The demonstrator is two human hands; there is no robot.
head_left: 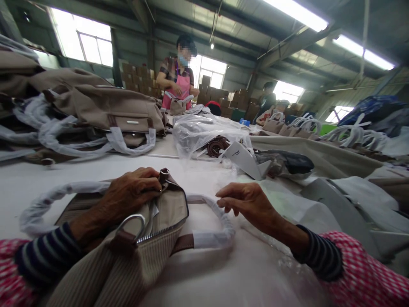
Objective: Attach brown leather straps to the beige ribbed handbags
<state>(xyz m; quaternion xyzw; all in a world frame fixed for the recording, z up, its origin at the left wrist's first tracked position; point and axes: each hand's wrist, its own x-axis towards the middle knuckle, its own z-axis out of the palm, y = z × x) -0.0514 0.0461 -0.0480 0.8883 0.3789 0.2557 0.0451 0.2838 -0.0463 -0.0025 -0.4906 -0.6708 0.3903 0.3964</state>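
A taupe handbag (115, 264) with a ribbed outside lies on the table in front of me, its zipped opening spread to show a beige lining (172, 202). My left hand (134, 187) grips the bag's edge beside a brown tab with a metal ring (164, 171). A larger metal ring (136, 226) sits nearer to me on the opening. To the right of the bag sticks out a handle (220, 238) wrapped in white film. Just above and beside that handle hovers my right hand (246, 198), its fingers loosely bent and nothing visible in them.
Taupe bags (105, 100) with wrapped handles are piled at the left. Ahead lie clear plastic (191, 132), a rolled brown strap (217, 146), a white card (243, 160) and a dark wrapped item (295, 163). A person in a pink apron (182, 87) stands across the table.
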